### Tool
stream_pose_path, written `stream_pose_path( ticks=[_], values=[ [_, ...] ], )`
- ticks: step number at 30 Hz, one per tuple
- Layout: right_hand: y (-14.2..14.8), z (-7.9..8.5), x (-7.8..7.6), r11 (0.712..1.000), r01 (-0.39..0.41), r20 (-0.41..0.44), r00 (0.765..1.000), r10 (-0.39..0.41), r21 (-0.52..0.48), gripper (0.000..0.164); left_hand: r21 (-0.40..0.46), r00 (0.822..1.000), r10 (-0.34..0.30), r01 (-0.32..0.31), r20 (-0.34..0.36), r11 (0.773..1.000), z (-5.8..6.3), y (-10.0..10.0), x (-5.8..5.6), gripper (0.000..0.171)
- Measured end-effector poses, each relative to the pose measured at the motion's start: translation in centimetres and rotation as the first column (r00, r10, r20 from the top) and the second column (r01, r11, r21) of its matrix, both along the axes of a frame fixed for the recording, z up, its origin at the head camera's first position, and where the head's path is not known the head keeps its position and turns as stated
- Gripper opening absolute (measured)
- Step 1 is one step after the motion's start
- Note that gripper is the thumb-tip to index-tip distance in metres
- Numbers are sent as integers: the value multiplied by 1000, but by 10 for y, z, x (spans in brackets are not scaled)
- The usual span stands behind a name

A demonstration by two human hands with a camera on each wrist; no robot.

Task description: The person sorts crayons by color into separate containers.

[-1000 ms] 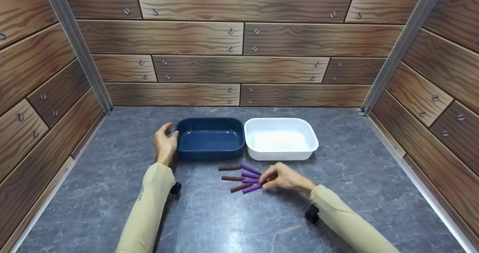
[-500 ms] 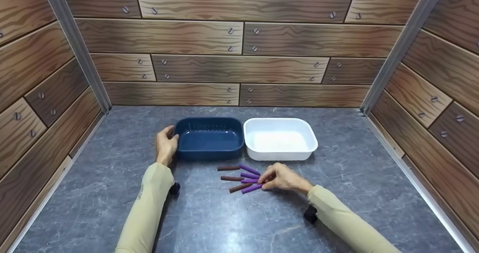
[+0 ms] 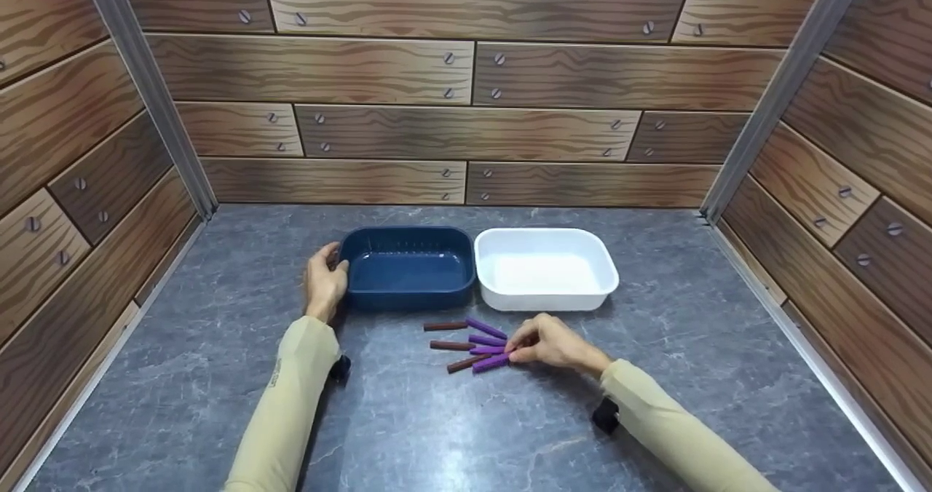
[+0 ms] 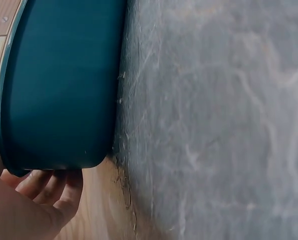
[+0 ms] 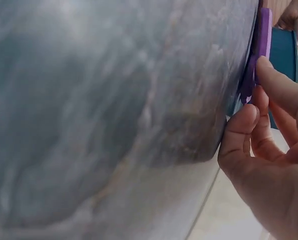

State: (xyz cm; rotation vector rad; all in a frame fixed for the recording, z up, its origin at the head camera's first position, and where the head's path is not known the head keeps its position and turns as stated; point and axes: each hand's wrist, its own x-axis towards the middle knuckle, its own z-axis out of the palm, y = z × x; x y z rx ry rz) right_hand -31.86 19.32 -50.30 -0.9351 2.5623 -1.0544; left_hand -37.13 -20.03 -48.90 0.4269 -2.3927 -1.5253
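Note:
My right hand [image 3: 557, 343] pinches the right end of the nearest purple stick [image 3: 491, 362] between thumb and fingers. In the right wrist view the purple stick [image 5: 264, 32] shows at the fingertips of the hand [image 5: 274, 135]. More purple sticks [image 3: 486, 327] lie beside it, their left ends close to the brown sticks [image 3: 445, 326]. At the left end of the dark blue container [image 3: 411, 303], my left hand [image 3: 325, 282] holds the rim. The left wrist view shows its fingers [image 4: 63, 200] against the outside of the container wall [image 4: 63, 85].
A white container [image 3: 546, 301] stands close against the blue one's right side, behind the sticks. Both stand on a grey marbled table [image 3: 408, 434]. Wood-patterned walls [image 3: 466, 132] enclose the back and both sides.
The nearest purple stick has shifted slightly and its held end looks a little raised. My left hand has closed in on the blue container's rim. Both containers stay in place.

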Motion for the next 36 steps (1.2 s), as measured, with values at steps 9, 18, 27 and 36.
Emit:
stream_pose_path(
  ticks=[9,18,27,36],
  values=[
    [0,4,1,988,121,124,986,-109,-100,10,-25,997,-66,65,-29,998,1,3,-5,47],
    [-15,16,-2,967,158,149,980,-129,-201,14,-54,997,-69,67,-31,996,1,5,-7,47],
    [-39,44,7,921,208,247,960,-129,-328,16,-46,998,-59,57,-26,997,-1,6,-3,46],
    [-65,35,-20,866,242,186,967,-176,-439,15,-25,999,-29,28,-34,999,-1,2,2,46]
  ],
)
